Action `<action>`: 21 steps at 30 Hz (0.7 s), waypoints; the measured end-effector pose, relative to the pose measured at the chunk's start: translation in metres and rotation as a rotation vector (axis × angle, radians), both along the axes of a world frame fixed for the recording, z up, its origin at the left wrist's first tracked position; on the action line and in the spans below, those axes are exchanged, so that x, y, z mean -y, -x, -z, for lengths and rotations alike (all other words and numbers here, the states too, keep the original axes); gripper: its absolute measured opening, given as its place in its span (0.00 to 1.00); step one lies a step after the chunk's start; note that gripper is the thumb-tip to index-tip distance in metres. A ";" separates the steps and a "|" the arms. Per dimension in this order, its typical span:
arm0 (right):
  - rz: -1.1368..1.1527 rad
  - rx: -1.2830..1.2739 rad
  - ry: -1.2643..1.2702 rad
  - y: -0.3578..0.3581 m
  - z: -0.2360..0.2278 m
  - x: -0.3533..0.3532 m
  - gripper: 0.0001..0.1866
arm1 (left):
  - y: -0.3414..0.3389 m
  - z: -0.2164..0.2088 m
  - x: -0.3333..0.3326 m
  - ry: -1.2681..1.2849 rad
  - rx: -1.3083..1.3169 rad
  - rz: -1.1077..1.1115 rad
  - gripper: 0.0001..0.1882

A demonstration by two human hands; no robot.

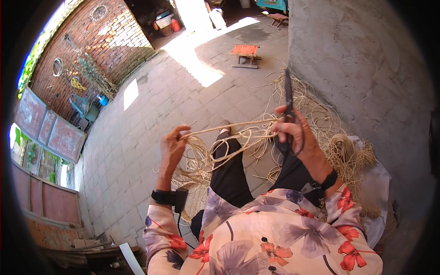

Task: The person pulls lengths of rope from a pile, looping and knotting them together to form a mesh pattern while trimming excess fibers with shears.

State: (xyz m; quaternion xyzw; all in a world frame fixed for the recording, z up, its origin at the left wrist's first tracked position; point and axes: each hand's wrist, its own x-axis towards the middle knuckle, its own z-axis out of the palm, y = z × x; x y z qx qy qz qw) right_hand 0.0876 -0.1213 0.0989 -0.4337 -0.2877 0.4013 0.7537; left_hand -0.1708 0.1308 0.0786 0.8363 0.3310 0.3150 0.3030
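My left hand pinches several pale straw-coloured cane strands that stretch across to my right hand. That hand grips black scissors, blades pointing up and away, and also touches the strands' far ends. A loose bundle of the same strands hangs below my left hand onto a woven piece beside my knee. My legs in dark trousers lie under the strands.
A tangled heap of cane lies on the paved ground against a grey concrete wall at right. A small stool with an orange seat stands farther off. A brick wall and a gate are at left.
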 end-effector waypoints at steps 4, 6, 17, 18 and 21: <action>0.163 0.085 0.033 -0.053 0.019 0.043 0.19 | 0.038 0.018 -0.039 -0.428 -0.197 -0.250 0.08; 0.212 0.075 0.045 -0.063 0.027 0.060 0.18 | 0.041 0.015 -0.035 -0.630 -0.292 -0.285 0.09; 0.574 0.221 0.071 -0.123 0.031 0.133 0.15 | 0.026 0.025 -0.023 0.517 -0.179 0.336 0.22; 0.590 0.222 0.110 -0.129 0.034 0.137 0.15 | 0.027 0.016 -0.018 0.706 -0.047 0.255 0.21; 0.597 0.296 0.244 -0.128 0.048 0.149 0.15 | 0.025 0.006 -0.012 0.746 -0.011 0.223 0.21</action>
